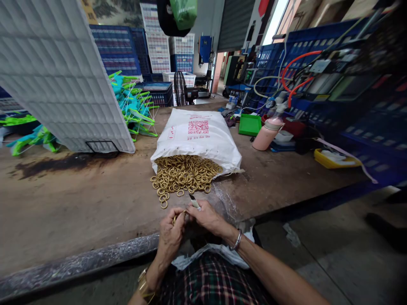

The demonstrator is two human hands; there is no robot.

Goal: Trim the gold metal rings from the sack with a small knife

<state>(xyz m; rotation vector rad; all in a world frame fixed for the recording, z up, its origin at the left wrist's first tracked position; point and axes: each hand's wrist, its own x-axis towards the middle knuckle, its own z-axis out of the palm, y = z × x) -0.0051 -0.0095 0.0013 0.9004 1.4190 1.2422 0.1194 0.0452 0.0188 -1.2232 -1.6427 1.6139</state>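
Note:
At the table's near edge, my left hand is closed around a brass-coloured ring, partly hidden by the fingers. Close beside it, my right hand grips a small knife, its dark pointed blade tip sticking up past the fingers. Both hands nearly meet at the ring; whether the knife touches it I cannot tell. Just beyond them, a heap of brass-coloured rings spills from the mouth of a white woven sack with red print, lying on its side on the table.
A white ribbed panel stands upright at left, with blue-green plastic pieces behind it. To the right are a green tray, a pink bottle and a yellow tray. A fan and stacked crates stand farther back.

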